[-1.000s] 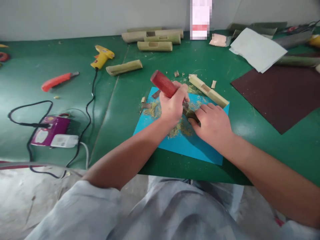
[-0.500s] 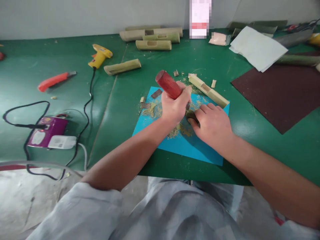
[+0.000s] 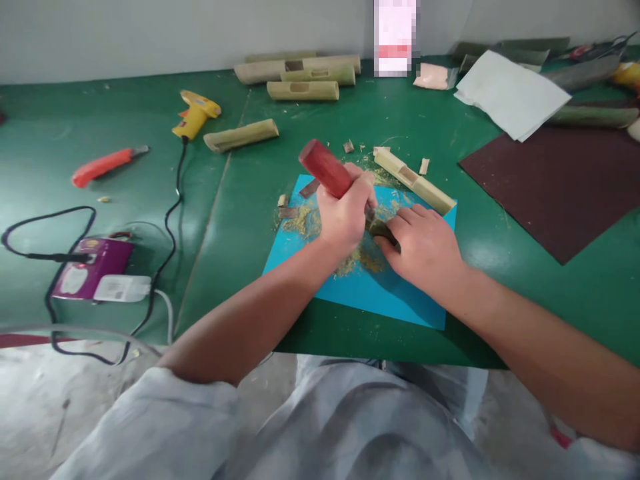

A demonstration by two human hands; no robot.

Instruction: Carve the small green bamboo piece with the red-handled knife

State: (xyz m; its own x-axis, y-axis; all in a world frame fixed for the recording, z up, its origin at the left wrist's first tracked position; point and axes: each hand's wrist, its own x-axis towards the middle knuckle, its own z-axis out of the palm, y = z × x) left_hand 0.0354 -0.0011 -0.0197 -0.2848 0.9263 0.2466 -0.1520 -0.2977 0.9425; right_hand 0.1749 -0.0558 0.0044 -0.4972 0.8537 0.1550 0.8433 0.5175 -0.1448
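My left hand (image 3: 345,210) is wrapped round the thick red handle of a carving tool (image 3: 325,167), its handle end tilted up to the left. The hand hides most of its metal part. Under my right hand (image 3: 425,240) a short dark-green bamboo piece (image 3: 383,230) is gripped and pressed down, with the tool's lower end against or close to it. Beneath both hands lies a blue sheet (image 3: 395,307) scattered with shavings (image 3: 371,260). Just beyond my right hand rests a pale bamboo length (image 3: 425,189) with a rectangular opening cut into it.
On the green table (image 3: 270,247) are a yellow glue gun (image 3: 196,115), a red utility knife (image 3: 105,165) and a purple power box (image 3: 95,270) with cords. More bamboo tubes (image 3: 305,91) line the back. White paper (image 3: 513,93) overlaps a dark brown sheet (image 3: 555,193) at right.
The red handle swung right and more upright half a second ago, then tipped back left. My right hand stays on the bamboo piece. The view has shifted slightly.
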